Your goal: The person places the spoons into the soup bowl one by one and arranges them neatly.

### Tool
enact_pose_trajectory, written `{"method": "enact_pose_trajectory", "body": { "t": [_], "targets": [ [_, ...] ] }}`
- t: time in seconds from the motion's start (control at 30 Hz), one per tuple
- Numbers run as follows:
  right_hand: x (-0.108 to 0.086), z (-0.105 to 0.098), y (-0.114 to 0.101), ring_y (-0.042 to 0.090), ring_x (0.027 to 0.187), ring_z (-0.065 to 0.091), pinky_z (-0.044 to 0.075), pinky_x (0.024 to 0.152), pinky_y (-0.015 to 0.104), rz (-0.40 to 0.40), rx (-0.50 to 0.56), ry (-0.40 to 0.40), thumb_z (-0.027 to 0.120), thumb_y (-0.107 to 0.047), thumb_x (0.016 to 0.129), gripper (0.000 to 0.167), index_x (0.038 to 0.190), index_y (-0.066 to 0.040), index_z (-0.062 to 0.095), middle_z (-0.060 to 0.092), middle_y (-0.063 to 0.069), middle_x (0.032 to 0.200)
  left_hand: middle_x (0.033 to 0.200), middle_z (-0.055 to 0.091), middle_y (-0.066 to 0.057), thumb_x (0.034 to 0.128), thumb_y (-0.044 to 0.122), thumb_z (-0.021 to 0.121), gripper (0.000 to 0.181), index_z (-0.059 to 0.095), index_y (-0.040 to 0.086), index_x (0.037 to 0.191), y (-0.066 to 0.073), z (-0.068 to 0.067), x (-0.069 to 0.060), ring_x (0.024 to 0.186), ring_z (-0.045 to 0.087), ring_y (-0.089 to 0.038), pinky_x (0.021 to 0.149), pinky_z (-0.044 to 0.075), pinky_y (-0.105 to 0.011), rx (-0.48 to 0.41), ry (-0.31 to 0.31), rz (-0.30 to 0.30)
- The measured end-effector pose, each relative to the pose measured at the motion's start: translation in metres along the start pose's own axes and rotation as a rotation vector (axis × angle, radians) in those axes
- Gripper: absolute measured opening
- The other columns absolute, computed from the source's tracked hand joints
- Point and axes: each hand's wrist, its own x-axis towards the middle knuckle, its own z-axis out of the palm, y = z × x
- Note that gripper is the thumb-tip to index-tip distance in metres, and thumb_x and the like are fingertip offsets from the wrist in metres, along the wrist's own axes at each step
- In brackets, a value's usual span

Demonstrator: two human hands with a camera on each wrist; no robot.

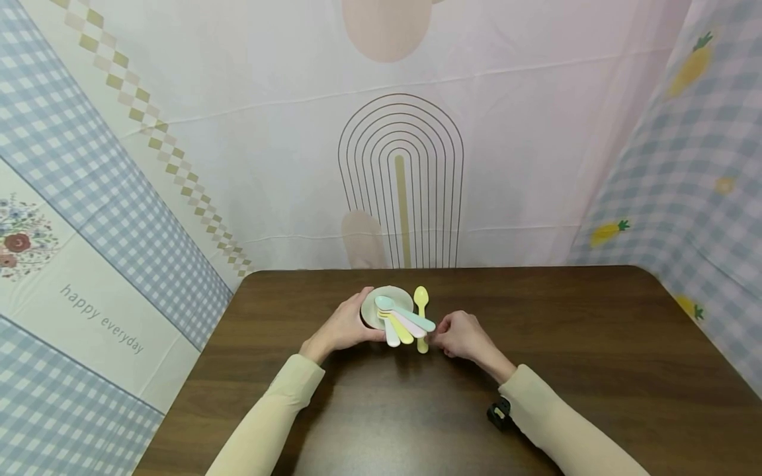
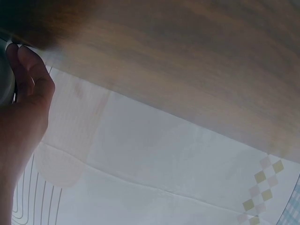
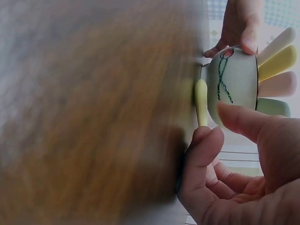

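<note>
My left hand grips a small pale bowl by its side, the thumb towards me. Several pastel spoons rest in the bowl, their handles over its rim: mint green, pink, yellow and white. On the table just right of the bowl lies another yellow spoon, its handle towards me. My right hand is beside that handle, fingers bent and thumb apart from the forefinger in the right wrist view. A fingertip overlaps the spoon there; contact is unclear.
The dark wooden table reaches back to a printed cloth behind it. Checked cloth hangs at both sides. A black device sits at my right cuff.
</note>
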Motion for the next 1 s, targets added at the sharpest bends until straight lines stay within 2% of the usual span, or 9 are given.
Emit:
{"method": "enact_pose_trajectory", "body": {
  "t": [0.17, 0.27, 0.37, 0.47, 0.53, 0.67, 0.7, 0.9, 1.0],
  "targets": [
    [0.001, 0.000, 0.000, 0.010, 0.051, 0.059, 0.042, 0.052, 0.023, 0.000, -0.010, -0.017, 0.088, -0.024, 0.090, 0.028, 0.075, -0.010, 0.069, 0.063, 0.000, 0.058, 0.144, 0.065, -0.019, 0.0765, 0.058, 0.092, 0.108, 0.046, 0.009, 0.160, -0.021, 0.009, 0.008, 0.124, 0.065, -0.032, 0.099, 0.055, -0.045, 0.046, 0.029, 0.065],
    [0.002, -0.001, 0.000, 0.010, 0.051, 0.060, 0.043, 0.052, 0.023, 0.005, -0.011, -0.028, 0.088, -0.025, 0.090, 0.031, 0.072, -0.011, 0.067, 0.062, -0.001, 0.057, 0.144, 0.066, -0.019, 0.0745, 0.054, 0.095, 0.108, 0.047, 0.008, 0.159, -0.014, 0.006, 0.006, 0.126, 0.065, -0.033, 0.101, 0.055, -0.048, 0.022, 0.015, 0.044],
    [0.006, -0.001, 0.004, 0.010, 0.049, 0.060, 0.042, 0.051, 0.023, 0.000, -0.022, -0.040, 0.088, -0.028, 0.091, 0.036, 0.068, -0.013, 0.064, 0.061, -0.002, 0.055, 0.145, 0.065, -0.020, 0.0723, 0.048, 0.097, 0.107, 0.048, 0.007, 0.158, 0.002, 0.000, 0.001, 0.129, 0.064, -0.037, 0.107, 0.053, -0.055, -0.009, -0.009, 0.016],
    [0.007, -0.001, 0.004, 0.010, 0.048, 0.059, 0.041, 0.050, 0.023, 0.021, -0.028, -0.044, 0.089, -0.029, 0.090, 0.040, 0.065, -0.014, 0.061, 0.060, -0.002, 0.053, 0.143, 0.066, -0.020, 0.0743, 0.051, 0.096, 0.106, 0.048, 0.007, 0.158, 0.000, 0.001, 0.001, 0.126, 0.064, -0.035, 0.103, 0.055, -0.051, 0.017, -0.007, 0.037],
    [0.006, 0.000, -0.001, 0.010, 0.047, 0.057, 0.040, 0.050, 0.023, 0.050, -0.032, -0.039, 0.090, -0.027, 0.089, 0.042, 0.063, -0.014, 0.060, 0.059, -0.002, 0.052, 0.142, 0.066, -0.020, 0.0763, 0.055, 0.094, 0.105, 0.048, 0.006, 0.157, -0.008, 0.003, 0.003, 0.124, 0.065, -0.034, 0.100, 0.055, -0.049, 0.035, 0.009, 0.068],
    [0.007, 0.002, -0.001, 0.010, 0.046, 0.054, 0.037, 0.048, 0.023, 0.061, -0.051, -0.023, 0.091, -0.029, 0.089, 0.045, 0.060, -0.014, 0.059, 0.057, -0.002, 0.048, 0.144, 0.065, -0.022, 0.0737, 0.055, 0.096, 0.109, 0.048, 0.005, 0.158, -0.009, 0.003, 0.004, 0.126, 0.064, -0.037, 0.103, 0.055, -0.052, -0.007, 0.010, 0.075],
    [0.007, 0.002, -0.002, 0.010, 0.045, 0.053, 0.036, 0.048, 0.023, 0.062, -0.053, -0.018, 0.091, -0.029, 0.089, 0.046, 0.060, -0.014, 0.058, 0.056, -0.002, 0.048, 0.144, 0.065, -0.022, 0.0753, 0.057, 0.094, 0.108, 0.047, 0.005, 0.158, -0.015, 0.004, 0.006, 0.125, 0.065, -0.036, 0.103, 0.055, -0.050, 0.002, 0.016, 0.092],
    [0.008, 0.004, -0.005, 0.009, 0.043, 0.049, 0.032, 0.046, 0.023, 0.055, -0.060, -0.009, 0.091, -0.032, 0.088, 0.054, 0.054, -0.017, 0.053, 0.052, -0.004, 0.044, 0.140, 0.067, -0.019, 0.0750, 0.054, 0.095, 0.104, 0.049, 0.009, 0.156, -0.004, -0.001, 0.001, 0.123, 0.065, -0.033, 0.100, 0.055, -0.049, 0.026, 0.017, 0.075],
    [0.008, 0.006, -0.005, 0.009, 0.042, 0.048, 0.031, 0.045, 0.022, 0.049, -0.067, -0.006, 0.091, -0.032, 0.088, 0.057, 0.051, -0.018, 0.050, 0.051, -0.005, 0.043, 0.142, 0.067, -0.017, 0.0738, 0.048, 0.097, 0.103, 0.049, 0.010, 0.156, 0.006, -0.004, -0.003, 0.126, 0.064, -0.034, 0.103, 0.054, -0.052, 0.010, 0.004, 0.037]
  ]
}}
